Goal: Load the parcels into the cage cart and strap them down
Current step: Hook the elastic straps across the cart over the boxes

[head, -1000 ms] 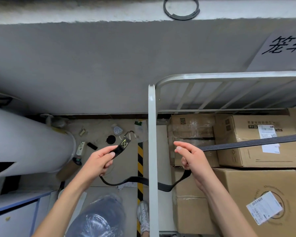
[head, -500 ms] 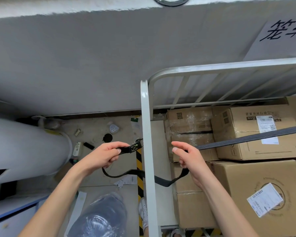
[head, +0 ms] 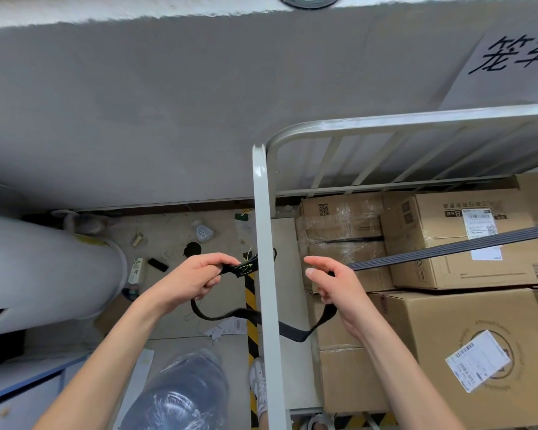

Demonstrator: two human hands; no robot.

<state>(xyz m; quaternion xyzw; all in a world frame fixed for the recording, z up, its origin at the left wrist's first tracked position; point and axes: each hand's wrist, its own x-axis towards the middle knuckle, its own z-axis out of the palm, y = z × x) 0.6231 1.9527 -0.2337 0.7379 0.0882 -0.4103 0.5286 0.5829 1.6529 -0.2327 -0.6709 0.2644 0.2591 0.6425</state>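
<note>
Several cardboard parcels (head: 466, 246) sit stacked inside the white metal cage cart (head: 263, 237). A dark strap (head: 448, 251) runs taut across the parcels from the right. It passes through my right hand (head: 336, 288), which grips it inside the cart. From there the strap sags in a loop behind the cart's corner post. My left hand (head: 196, 280), outside the cart, pinches the strap's end with its yellow-stitched tab (head: 246, 268) against the post.
A large white roll (head: 44, 268) lies on the left. Small litter and a black-and-yellow floor stripe (head: 251, 308) are by the cart post. A plastic-wrapped bundle (head: 177, 395) is at my feet. A grey wall stands behind.
My left hand has carried the strap end rightward, up to the cart post. My right hand keeps its grip on the strap and has barely moved.
</note>
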